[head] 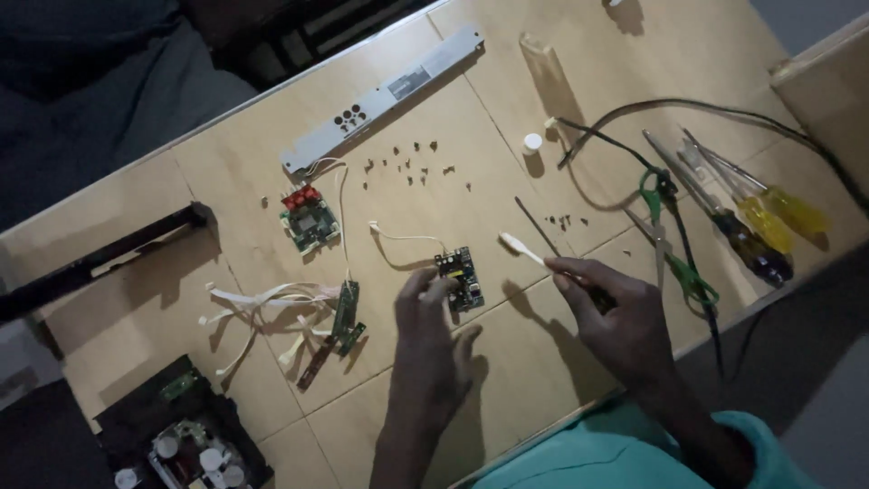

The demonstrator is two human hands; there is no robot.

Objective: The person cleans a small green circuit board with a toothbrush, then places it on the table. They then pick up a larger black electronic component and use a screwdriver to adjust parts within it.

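Left hand [433, 330] flat on the table [543, 362], fingers [425, 285] spread, tips pinning the near-left corner of a small board [460, 278]; nothing gripped. Right hand [615, 312] is closed around a white brush [522, 248], head sticking out past the fingertips, hovering just right of the board, not clearly touching it. Progress, my read: teardown looks mostly done. Grey panel [385, 95] is off and lies well beyond the fingers, loose screws [407, 163] scattered between it and the board, second board [309, 220] with red parts out left of the left hand, narrow green boards [342, 317] with white ribbons [262, 303] nearer left. Small board is free, only a white lead [398, 237] trailing off it. Looks like cleaning is in hand; the other boards look untouched. Open black chassis [181, 435] sits at the near-left corner, still partly populated. Right of the right hand: green scissors [674, 235], yellow-handled screwdrivers [760, 217], black cable [634, 118]. White cap [532, 141] beyond the brush. Labels: one pale rectangular sticker on the panel, near its far end; too dim to tell more. No packages visible.
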